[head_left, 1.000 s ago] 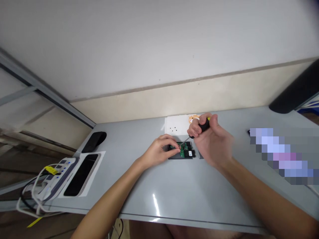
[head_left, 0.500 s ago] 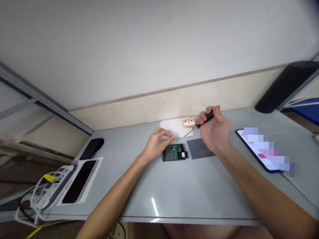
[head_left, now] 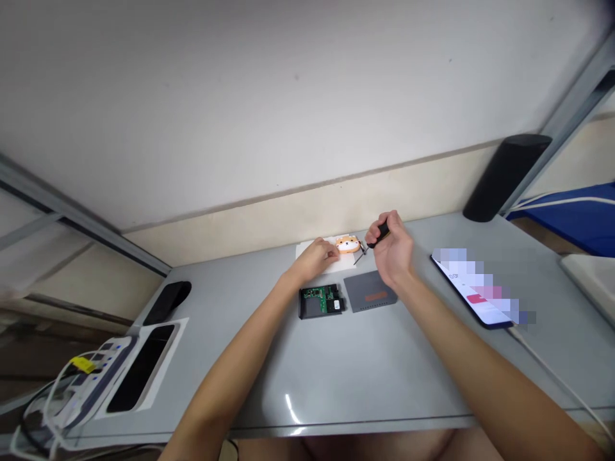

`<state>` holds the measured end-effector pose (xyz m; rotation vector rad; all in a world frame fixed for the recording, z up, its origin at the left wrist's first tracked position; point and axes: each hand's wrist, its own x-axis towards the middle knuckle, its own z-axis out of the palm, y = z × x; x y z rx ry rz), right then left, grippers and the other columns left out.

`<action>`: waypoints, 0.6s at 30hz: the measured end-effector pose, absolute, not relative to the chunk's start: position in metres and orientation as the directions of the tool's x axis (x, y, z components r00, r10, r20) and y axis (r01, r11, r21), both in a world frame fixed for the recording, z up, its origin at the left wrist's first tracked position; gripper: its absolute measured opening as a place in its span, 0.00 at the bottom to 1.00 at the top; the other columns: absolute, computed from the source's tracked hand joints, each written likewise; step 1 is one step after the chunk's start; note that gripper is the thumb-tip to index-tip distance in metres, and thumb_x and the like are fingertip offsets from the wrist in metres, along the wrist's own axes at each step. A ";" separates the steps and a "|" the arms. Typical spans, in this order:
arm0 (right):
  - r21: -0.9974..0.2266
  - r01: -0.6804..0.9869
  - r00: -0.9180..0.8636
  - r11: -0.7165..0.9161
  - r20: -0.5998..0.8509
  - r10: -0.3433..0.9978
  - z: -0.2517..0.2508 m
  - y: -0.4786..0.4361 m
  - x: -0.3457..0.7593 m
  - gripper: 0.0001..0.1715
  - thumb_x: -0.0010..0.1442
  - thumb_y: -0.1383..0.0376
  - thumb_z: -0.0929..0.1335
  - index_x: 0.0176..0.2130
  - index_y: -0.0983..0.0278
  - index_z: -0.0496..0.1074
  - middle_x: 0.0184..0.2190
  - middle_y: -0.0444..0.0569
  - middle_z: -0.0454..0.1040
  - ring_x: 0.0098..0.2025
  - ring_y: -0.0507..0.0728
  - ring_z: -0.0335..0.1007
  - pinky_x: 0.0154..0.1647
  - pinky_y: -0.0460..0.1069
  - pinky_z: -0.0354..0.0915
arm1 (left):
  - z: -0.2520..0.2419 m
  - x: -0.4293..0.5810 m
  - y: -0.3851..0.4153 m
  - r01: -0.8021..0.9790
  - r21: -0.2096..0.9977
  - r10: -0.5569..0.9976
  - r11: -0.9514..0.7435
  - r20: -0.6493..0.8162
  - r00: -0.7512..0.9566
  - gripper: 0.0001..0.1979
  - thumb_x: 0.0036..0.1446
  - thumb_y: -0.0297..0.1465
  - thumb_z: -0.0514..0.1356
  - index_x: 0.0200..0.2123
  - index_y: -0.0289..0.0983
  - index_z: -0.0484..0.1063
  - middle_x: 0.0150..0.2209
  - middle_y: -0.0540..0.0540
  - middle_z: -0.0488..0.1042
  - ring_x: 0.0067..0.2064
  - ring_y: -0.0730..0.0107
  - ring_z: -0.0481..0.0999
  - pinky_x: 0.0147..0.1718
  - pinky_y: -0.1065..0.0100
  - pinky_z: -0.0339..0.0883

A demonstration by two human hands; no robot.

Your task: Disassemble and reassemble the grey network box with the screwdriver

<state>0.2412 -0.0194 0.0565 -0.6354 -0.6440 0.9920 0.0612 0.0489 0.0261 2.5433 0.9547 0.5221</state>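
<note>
We looked down from head height over a grey table (head_left: 365, 365) set against a pale wall, with two bare forearms reaching in from the near edge. We saw the left hand (head_left: 316, 258) over the left part of some white paper (head_left: 344, 262) near the back of the table. Its fingers were curled downward with the tips drawn close together; they were so small and soft in our view that we could not tell whether they pinched anything. Just beside those fingertips, on the paper, lay an orange and white case (head_left: 348, 244) shaped like a dog's face.

To the right, we saw the right hand (head_left: 393, 248) raised, its fingers wrapped firmly round the black handle of a screwdriver (head_left: 380, 235), whose thin shaft slanted down and left toward the paper.

In front of the paper we found a shallow black tray (head_left: 314, 312) lying flat, a green circuit board (head_left: 321, 298) along its back and right side. Just to its right lay a flat dark grey cover (head_left: 359, 291) with a reddish patch, partly behind the right hand.

Farther right we noticed a lit phone (head_left: 471, 291), its screen partly pixelated, with a white cable (head_left: 552, 365) at its near end, and behind it an upright black cylinder (head_left: 502, 182). At the far left we saw a dark phone (head_left: 141, 368) on a white sheet, beside a power strip (head_left: 103, 378).
</note>
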 end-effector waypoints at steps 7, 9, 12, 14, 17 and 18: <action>-0.771 -0.492 0.380 0.405 0.229 0.896 0.061 -0.023 0.241 0.30 0.55 0.41 0.75 0.28 0.58 0.61 0.26 0.40 0.55 0.26 0.52 0.53 0.26 0.48 0.59 | 0.021 0.052 0.050 0.543 0.447 0.673 -0.711 0.209 0.710 0.06 0.64 0.32 0.64 0.34 0.40 0.80 0.37 0.44 0.83 0.44 0.57 0.79 0.54 0.54 0.70; -0.785 -0.473 0.372 0.400 0.234 0.898 0.063 -0.024 0.241 0.30 0.55 0.40 0.74 0.28 0.57 0.61 0.25 0.40 0.54 0.25 0.52 0.53 0.26 0.48 0.59 | 0.021 0.046 0.049 0.558 0.433 0.682 -0.708 0.213 0.700 0.05 0.63 0.33 0.65 0.37 0.39 0.82 0.41 0.43 0.84 0.46 0.56 0.79 0.54 0.54 0.71; -0.791 -0.463 0.383 0.401 0.230 0.895 0.065 -0.025 0.241 0.30 0.55 0.40 0.74 0.28 0.57 0.60 0.25 0.40 0.54 0.25 0.52 0.52 0.26 0.49 0.59 | 0.025 0.032 0.037 0.597 0.415 0.714 -0.687 0.234 0.659 0.07 0.65 0.32 0.63 0.42 0.39 0.82 0.46 0.42 0.83 0.49 0.55 0.78 0.54 0.53 0.70; -0.783 -0.476 0.388 0.401 0.222 0.895 0.066 -0.026 0.241 0.29 0.55 0.41 0.74 0.28 0.58 0.60 0.25 0.40 0.55 0.25 0.52 0.52 0.25 0.48 0.58 | 0.030 0.024 0.020 0.606 0.428 0.733 -0.670 0.256 0.630 0.09 0.67 0.33 0.61 0.44 0.39 0.82 0.47 0.42 0.83 0.51 0.54 0.77 0.55 0.53 0.70; -0.770 -0.495 0.382 0.402 0.222 0.897 0.066 -0.027 0.241 0.28 0.55 0.43 0.74 0.28 0.58 0.60 0.26 0.40 0.55 0.25 0.51 0.52 0.25 0.48 0.58 | 0.036 0.017 -0.014 0.564 0.470 0.716 -0.679 0.259 0.648 0.15 0.68 0.40 0.63 0.53 0.42 0.79 0.53 0.42 0.80 0.57 0.54 0.76 0.59 0.52 0.68; -0.767 -0.499 0.379 0.403 0.225 0.898 0.066 -0.027 0.241 0.27 0.56 0.44 0.74 0.28 0.58 0.61 0.26 0.40 0.55 0.26 0.51 0.53 0.26 0.48 0.58 | 0.037 0.017 -0.024 0.547 0.476 0.699 -0.689 0.234 0.676 0.20 0.66 0.41 0.66 0.58 0.43 0.76 0.57 0.41 0.78 0.59 0.53 0.75 0.61 0.51 0.67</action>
